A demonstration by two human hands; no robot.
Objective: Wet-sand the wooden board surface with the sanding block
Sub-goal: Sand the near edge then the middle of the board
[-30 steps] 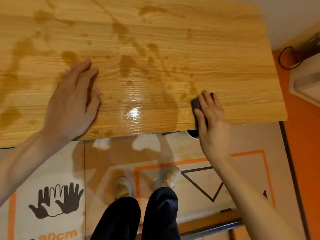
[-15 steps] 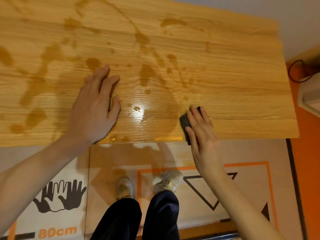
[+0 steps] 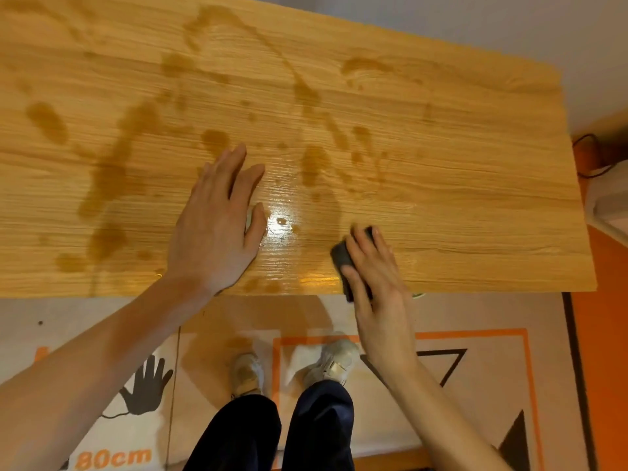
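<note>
The wooden board (image 3: 441, 185) fills the upper part of the view, with dark wet patches (image 3: 105, 178) on its grain and a shiny wet spot (image 3: 280, 226) near the front edge. The left hand (image 3: 217, 229) lies flat on the board, fingers spread. The right hand (image 3: 373, 266) presses a dark sanding block (image 3: 343, 258) at the front edge. Below are white shoes (image 3: 331, 363), dark trousers (image 3: 319, 426) and a printed floor sheet (image 3: 492, 368).
</note>
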